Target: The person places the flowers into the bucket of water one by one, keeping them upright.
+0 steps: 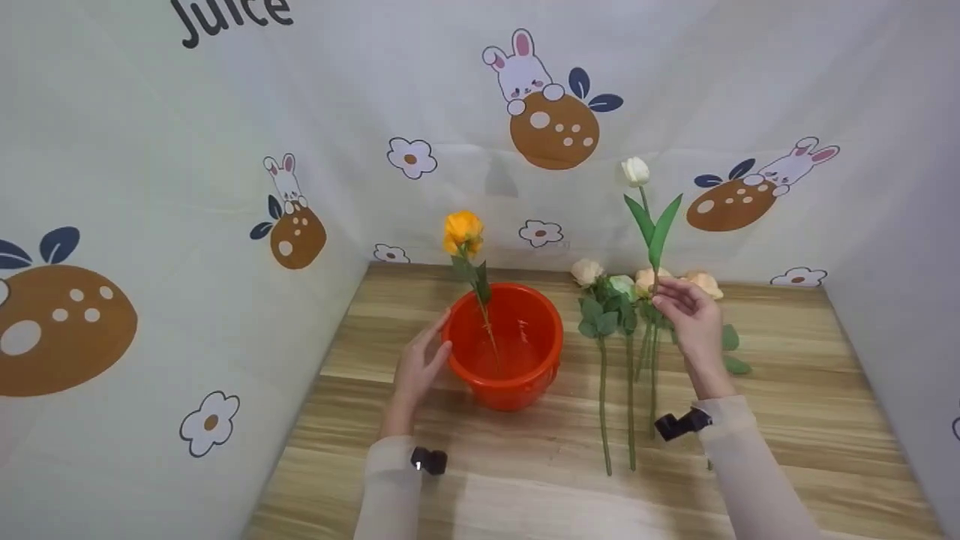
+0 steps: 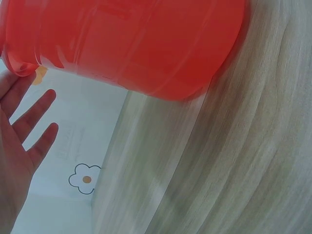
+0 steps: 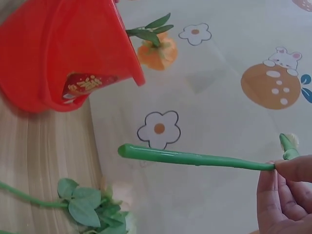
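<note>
In the head view my right hand pinches the stem of a white tulip with two green leaves and holds it upright. The stem's lower end points toward the bucket in the right wrist view. A red bucket stands on the wooden table, and a yellow flower leans inside it, its bloom above the rim. Fingers spread and nearly straight, my left hand touches the bucket's left side by the rim. From the left wrist view, its fingertips are beside the bucket's outer wall.
Several long-stemmed flowers lie right of the bucket, among them a pale rose, a green-white one and a peach one. The wooden table meets a printed cloth backdrop behind and at both sides.
</note>
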